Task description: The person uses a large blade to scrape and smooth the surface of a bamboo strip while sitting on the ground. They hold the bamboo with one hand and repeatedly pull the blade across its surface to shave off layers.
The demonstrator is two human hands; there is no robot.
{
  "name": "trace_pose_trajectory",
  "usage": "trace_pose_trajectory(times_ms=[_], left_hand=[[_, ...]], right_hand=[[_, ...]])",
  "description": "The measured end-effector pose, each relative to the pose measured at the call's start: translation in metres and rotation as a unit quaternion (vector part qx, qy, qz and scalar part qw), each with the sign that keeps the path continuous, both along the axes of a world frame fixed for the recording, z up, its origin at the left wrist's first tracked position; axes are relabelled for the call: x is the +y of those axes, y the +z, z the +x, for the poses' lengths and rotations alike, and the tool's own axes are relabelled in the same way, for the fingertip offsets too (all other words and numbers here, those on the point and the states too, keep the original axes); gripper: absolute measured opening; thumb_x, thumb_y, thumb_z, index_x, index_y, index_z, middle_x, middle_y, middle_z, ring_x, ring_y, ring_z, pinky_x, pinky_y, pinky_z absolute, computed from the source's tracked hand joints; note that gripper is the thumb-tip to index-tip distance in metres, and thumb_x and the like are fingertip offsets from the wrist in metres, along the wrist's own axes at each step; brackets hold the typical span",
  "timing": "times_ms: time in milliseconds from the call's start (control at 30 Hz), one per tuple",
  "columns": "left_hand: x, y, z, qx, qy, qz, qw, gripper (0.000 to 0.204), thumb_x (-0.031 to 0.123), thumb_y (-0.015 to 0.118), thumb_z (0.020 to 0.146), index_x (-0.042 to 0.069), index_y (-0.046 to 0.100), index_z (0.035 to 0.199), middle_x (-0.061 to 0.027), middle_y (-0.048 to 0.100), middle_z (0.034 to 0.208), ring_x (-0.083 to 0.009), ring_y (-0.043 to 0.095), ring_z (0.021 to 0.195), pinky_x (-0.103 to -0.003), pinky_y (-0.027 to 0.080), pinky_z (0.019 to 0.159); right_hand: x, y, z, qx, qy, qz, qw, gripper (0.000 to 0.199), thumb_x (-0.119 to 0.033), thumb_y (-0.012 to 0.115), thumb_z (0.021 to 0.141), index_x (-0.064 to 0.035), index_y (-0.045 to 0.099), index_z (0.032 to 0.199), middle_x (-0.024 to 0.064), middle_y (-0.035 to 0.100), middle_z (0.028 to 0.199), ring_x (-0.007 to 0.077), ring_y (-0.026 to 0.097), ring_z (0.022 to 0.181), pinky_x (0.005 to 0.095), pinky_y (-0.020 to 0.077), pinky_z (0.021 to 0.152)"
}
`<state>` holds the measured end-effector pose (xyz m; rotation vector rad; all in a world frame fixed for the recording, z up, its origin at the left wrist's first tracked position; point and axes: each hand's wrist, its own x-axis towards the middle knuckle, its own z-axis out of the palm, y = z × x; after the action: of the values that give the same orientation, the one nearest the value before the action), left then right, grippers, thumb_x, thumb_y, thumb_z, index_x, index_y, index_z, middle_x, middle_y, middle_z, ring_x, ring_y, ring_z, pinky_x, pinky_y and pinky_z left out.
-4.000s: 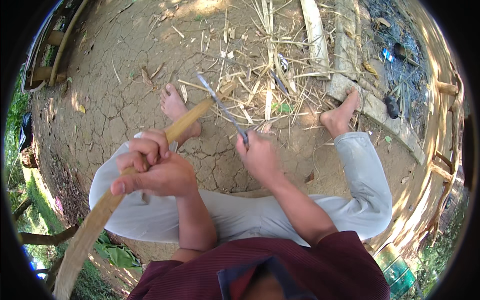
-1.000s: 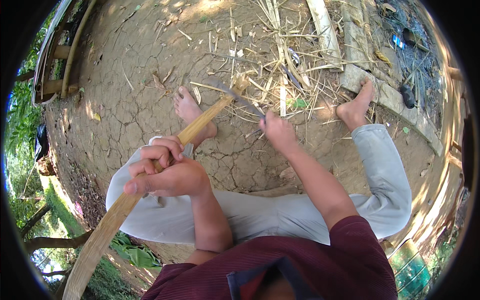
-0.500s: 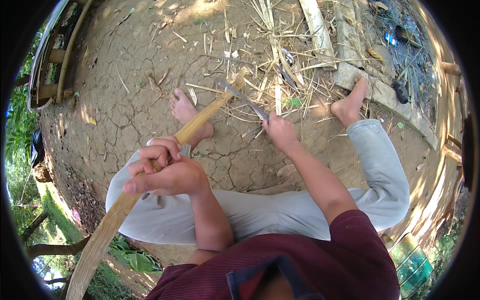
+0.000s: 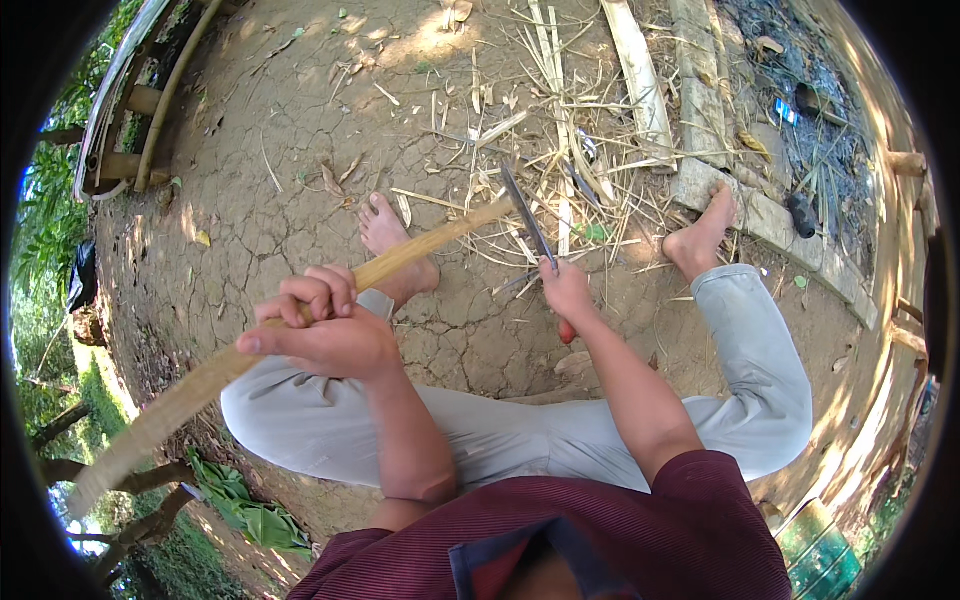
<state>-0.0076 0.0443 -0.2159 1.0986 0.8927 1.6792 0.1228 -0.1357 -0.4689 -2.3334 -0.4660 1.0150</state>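
1. The long pale-yellow bamboo strip (image 4: pixel 300 330) runs on a slant from the lower left edge of the view up to the right, its far tip near the bare left foot (image 4: pixel 395 250) on the cracked earth ground (image 4: pixel 250 160).
2. The left hand (image 4: pixel 320 330) is clenched around the strip's middle, so it is the nearer hand to the strip's bulk.
3. The right hand (image 4: pixel 568 295) is closed on the handle of a long dark-bladed knife (image 4: pixel 528 215), whose blade points up and left and meets the strip's far tip; whether the edge bites into it is hard to tell.
4. The strip looks flat, smooth and slightly bowed, widening toward its lower left end.
5. Dry bamboo splinters (image 4: pixel 560 130) lie scattered beyond the feet
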Motion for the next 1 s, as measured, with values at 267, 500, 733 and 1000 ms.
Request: trace_pose_trajectory(times_ms=[267, 500, 733, 1000], left_hand=[[0.055, 0.088, -0.037, -0.118, -0.187, -0.112, 0.969, 0.058, 0.063, 0.024, 0.099, 0.013, 0.035, 0.074, 0.0027, 0.028, 0.058, -0.0086, 0.022, 0.044, -0.024, 0.020, 0.041], [0.091, 0.109, -0.046, -0.193, -0.344, -0.190, 0.899, 0.055, 0.059, 0.031, 0.101, 0.012, 0.037, 0.074, 0.0032, 0.030, 0.060, -0.0080, 0.029, 0.046, -0.025, 0.026, 0.041], [0.102, 0.103, -0.013, -0.128, -0.312, -0.171, 0.926, 0.036, 0.043, 0.048, 0.101, 0.009, 0.047, 0.088, -0.0021, 0.049, 0.070, -0.0125, 0.047, 0.056, -0.028, 0.042, 0.054], [0.074, 0.095, 0.002, 0.074, -0.206, -0.136, 0.966, 0.033, 0.027, 0.048, 0.103, 0.001, 0.048, 0.122, -0.0104, 0.058, 0.091, -0.0223, 0.059, 0.080, -0.035, 0.051, 0.077]], right_hand=[[-0.024, -0.003, 0.000, -0.084, 0.032, -0.054, 0.994, 0.048, -0.048, 0.054, 0.093, -0.0009, 0.062, 0.092, 0.0237, 0.067, 0.085, 0.0434, 0.065, 0.084, 0.0526, 0.0487, 0.075], [-0.053, -0.038, 0.015, -0.181, 0.063, 0.029, 0.981, 0.038, -0.035, 0.070, 0.087, 0.0004, 0.062, 0.098, 0.0185, 0.068, 0.084, 0.0388, 0.066, 0.082, 0.0464, 0.0503, 0.077], [-0.002, 0.130, 0.021, 0.346, -0.013, 0.214, 0.914, 0.044, -0.039, 0.046, 0.103, -0.0019, 0.062, 0.119, 0.0072, 0.069, 0.090, 0.0168, 0.065, 0.087, 0.0334, 0.0506, 0.078], [-0.030, 0.178, -0.068, 0.126, 0.108, 0.272, 0.948, 0.026, -0.027, 0.061, 0.097, -0.0014, 0.063, 0.101, -0.0008, 0.055, 0.067, 0.0065, 0.048, 0.062, 0.0266, 0.0402, 0.056]])
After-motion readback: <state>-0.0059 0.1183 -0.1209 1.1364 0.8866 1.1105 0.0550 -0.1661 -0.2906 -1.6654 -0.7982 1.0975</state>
